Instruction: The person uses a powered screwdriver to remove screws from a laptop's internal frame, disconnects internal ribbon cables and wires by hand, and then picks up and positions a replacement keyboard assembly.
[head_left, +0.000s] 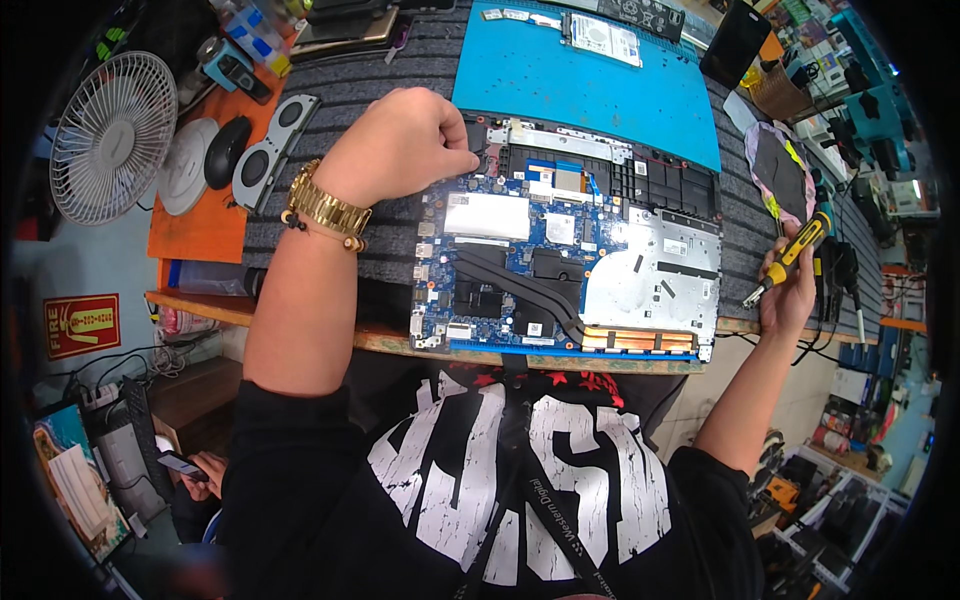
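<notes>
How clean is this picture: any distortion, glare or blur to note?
Head view: the blue mat has bowed edges and corners go black; laptop circuit board looks fairly sharp; head view too: gold watch shows glints, blurred patch at lower left.

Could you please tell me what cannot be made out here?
In the head view:
What the left hand pinches, if anything: hidden by its own fingers.
The bit shape on the screwdriver in the right hand: too small.
The downward side of the opened laptop: hidden by its body.
Details on the lower-left phone: too small.
</notes>
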